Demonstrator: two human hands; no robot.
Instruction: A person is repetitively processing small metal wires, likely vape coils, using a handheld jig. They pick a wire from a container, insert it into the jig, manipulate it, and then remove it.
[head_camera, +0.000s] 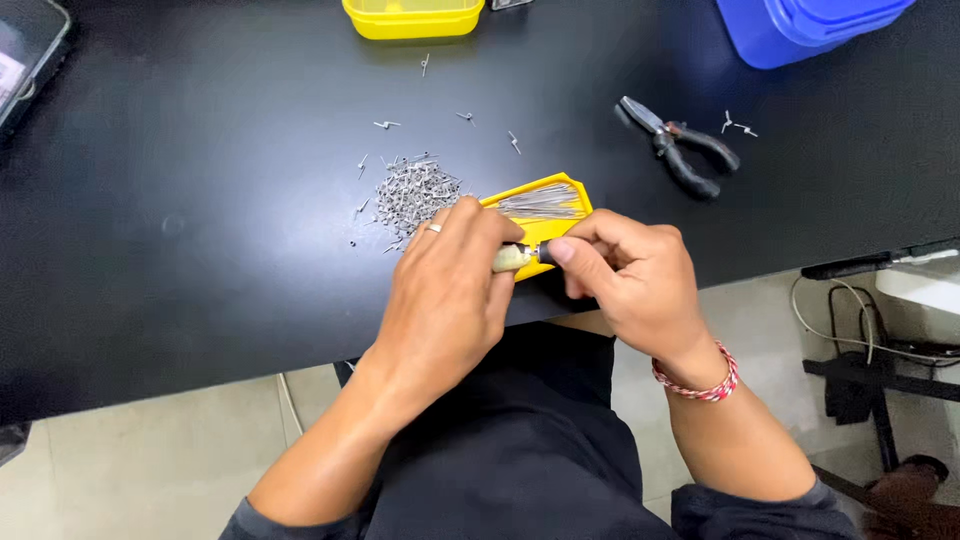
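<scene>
Left hand (445, 290) fingers grasp small pale cylinder (512, 258); right hand (625, 275) fingers pinch its dark end; yellow tray (570, 228) just behind

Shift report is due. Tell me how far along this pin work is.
Seemingly done: a heap of small bent metal pieces lies on the black table, strays around it. In hand: the left hand and right hand together hold a small pale tool. Left: many straight pins remain in the yellow tray. The pliers lie unused.
</scene>
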